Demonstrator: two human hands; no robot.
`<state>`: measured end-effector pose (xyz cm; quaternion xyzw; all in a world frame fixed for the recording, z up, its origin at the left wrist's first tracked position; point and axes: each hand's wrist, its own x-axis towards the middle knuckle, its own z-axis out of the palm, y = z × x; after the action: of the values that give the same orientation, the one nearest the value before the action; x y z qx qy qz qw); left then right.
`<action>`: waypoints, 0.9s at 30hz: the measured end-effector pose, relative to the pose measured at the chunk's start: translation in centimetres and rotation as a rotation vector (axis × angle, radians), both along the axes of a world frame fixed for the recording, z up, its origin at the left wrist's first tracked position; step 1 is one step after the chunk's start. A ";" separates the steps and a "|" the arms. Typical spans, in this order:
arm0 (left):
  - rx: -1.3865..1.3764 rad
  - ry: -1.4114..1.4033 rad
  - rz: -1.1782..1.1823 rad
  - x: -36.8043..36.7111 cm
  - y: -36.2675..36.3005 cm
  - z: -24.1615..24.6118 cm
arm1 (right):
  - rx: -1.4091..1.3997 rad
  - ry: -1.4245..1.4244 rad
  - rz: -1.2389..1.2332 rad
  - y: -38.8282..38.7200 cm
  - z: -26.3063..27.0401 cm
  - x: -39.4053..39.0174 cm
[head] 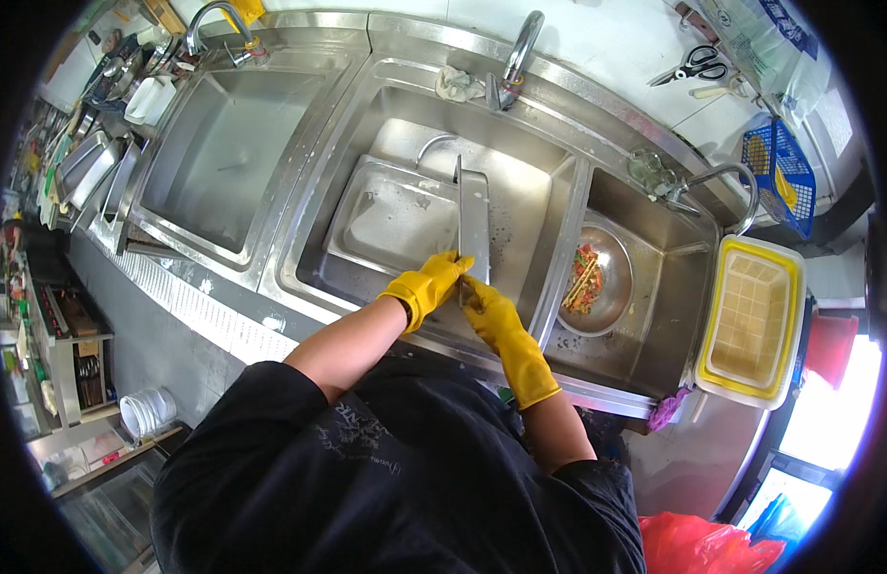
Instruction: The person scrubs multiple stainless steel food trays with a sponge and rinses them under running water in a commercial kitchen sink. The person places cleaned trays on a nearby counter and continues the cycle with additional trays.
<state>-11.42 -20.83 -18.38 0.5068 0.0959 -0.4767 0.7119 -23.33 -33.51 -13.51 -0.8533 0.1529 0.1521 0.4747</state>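
Note:
Over the middle steel sink basin (pixel 526 237), my left hand (pixel 432 285) and my right hand (pixel 488 310), both in yellow rubber gloves, hold the near end of a thin metal piece (pixel 460 215). It is seen nearly edge-on, so its exact kind cannot be told. Beneath and beside it lies a rectangular stainless steel pan (pixel 400 208) in the basin. A curved metal rod (pixel 435 140) shows behind the pan. In the right basin, a round metal bowl (pixel 615 280) holds chopped red and green food scraps (pixel 583 276) with wooden chopsticks.
The left basin (pixel 228 165) holds cloudy water. Faucets (pixel 522 50) rise along the back ledge, with a crumpled cloth (pixel 459 85) near the middle one. A yellow-rimmed plastic basket (pixel 752 316) stands at the right end. Scissors (pixel 698 64) and a blue basket (pixel 780 176) hang on the wall.

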 end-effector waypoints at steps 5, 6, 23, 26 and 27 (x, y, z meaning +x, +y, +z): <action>-0.210 0.116 -0.101 -0.1 2.8 -1.8 | -0.094 -0.044 -0.013 0.7 -1.4 0.0; -0.259 0.132 -0.133 -0.2 3.4 -1.0 | -0.071 -0.052 -0.012 0.8 -1.3 0.0; -0.220 -0.310 -0.519 0.6 4.9 -2.6 | 0.262 0.084 -0.038 -0.4 -1.5 2.0; -0.197 -0.312 -0.534 0.7 5.0 -3.0 | 0.332 0.080 -0.046 -0.5 -3.0 2.2; -0.187 -0.313 -0.537 0.7 5.1 -2.9 | 0.317 0.081 -0.034 -0.4 -2.9 2.3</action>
<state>-10.68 -15.73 -21.28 0.5133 -0.1962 -0.5707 0.6102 -21.01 -33.93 -16.37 -0.7582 0.1601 0.2005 0.5995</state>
